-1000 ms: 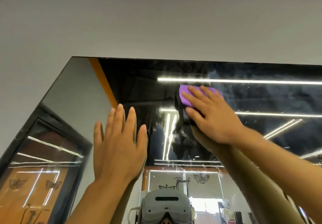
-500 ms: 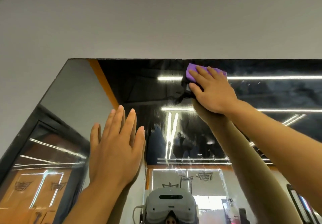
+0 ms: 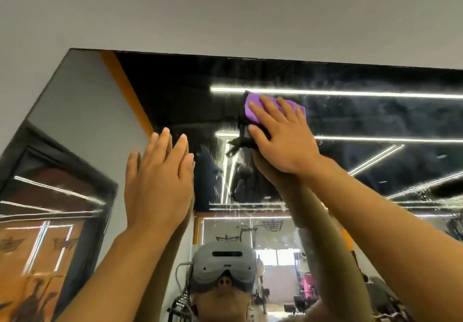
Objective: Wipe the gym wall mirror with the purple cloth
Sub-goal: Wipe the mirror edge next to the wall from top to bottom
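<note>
Purple cloth under right hand (flat on mirror).

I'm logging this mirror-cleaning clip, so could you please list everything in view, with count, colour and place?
mirror: one, dark glass with reflections, on the wall, filling the lower frame; smears and droplets at right
wall: one, grey-white, above and left of the mirror
cloth: one, purple, flat on the upper mirror under the right hand
light strips: several, white, seen reflected in the mirror
headset: one, grey, seen reflected at bottom centre
left hand: one, fingers straight, raised at the glass left of the cloth; contact unclear
right hand: one, fingers straight, presses the cloth on the mirror
</note>
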